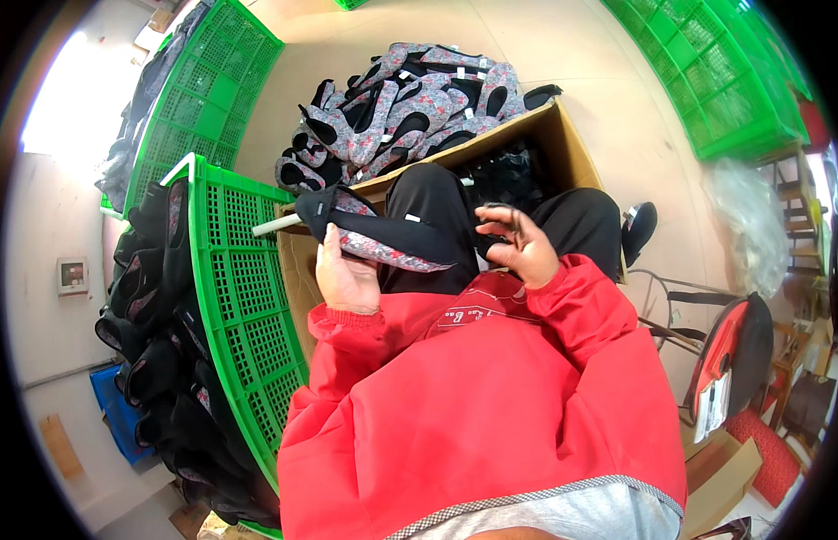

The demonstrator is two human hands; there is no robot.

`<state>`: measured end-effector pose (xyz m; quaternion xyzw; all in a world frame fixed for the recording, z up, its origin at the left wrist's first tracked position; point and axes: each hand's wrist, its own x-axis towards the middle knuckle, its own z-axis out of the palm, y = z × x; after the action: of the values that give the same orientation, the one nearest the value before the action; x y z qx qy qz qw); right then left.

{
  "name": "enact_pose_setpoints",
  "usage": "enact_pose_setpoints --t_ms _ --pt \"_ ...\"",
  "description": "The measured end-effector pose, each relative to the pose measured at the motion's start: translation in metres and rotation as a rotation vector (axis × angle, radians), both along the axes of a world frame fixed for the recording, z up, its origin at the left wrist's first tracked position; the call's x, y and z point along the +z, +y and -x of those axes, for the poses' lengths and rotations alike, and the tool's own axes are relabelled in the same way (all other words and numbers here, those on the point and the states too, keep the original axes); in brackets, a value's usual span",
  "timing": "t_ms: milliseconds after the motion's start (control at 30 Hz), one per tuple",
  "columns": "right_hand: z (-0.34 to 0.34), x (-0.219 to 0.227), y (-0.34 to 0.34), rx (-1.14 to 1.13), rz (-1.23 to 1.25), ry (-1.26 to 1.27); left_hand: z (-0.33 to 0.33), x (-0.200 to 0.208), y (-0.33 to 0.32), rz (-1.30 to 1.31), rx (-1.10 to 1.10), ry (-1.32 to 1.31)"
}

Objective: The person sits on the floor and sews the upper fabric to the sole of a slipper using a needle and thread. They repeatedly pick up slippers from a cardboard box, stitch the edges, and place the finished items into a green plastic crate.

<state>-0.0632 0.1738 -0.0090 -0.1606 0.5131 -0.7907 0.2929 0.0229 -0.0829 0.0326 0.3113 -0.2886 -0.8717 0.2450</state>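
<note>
My left hand (345, 277) grips a black slipper (387, 229) with a grey and red floral lining, held over my lap. A white rod (277, 225) juts out beside one end of the slipper; whether it goes inside cannot be seen. My right hand (520, 245) is raised above my lap, its fingers bent and apart, with nothing visible between them. Beyond my knees lies a heap of similar floral-lined slippers (387, 112). A cardboard box (576, 148) between my legs and the heap contains dark items (502, 180) too shadowed to name.
On my left stands a green plastic crate (248, 297), with black slippers (153, 369) piled beyond it. Another green crate (198, 99) is at far left, and more green crates (707, 85) at far right. A round-seated stool (738, 355) and clear plastic bag (743, 225) are on my right.
</note>
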Motion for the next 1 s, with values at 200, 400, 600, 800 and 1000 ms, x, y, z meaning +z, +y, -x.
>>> enact_pose_setpoints --t_ms 200,400,600,800,1000 --pt "-0.019 -0.003 -0.031 0.010 -0.115 0.361 0.003 0.018 0.021 0.064 -0.003 -0.048" --pt "-0.025 -0.009 -0.034 0.039 -0.024 -0.024 0.005 0.017 0.044 0.346 -0.022 -0.041" --pt "-0.025 -0.005 -0.030 0.067 -0.002 -0.108 0.005 0.016 0.054 0.512 -0.078 -0.091" --pt "-0.029 -0.006 -0.027 -0.160 0.045 -0.100 0.018 0.021 0.071 0.729 -0.215 0.013" --pt "-0.015 0.012 0.004 -0.585 0.059 0.287 0.061 0.016 0.106 0.577 -0.463 0.086"
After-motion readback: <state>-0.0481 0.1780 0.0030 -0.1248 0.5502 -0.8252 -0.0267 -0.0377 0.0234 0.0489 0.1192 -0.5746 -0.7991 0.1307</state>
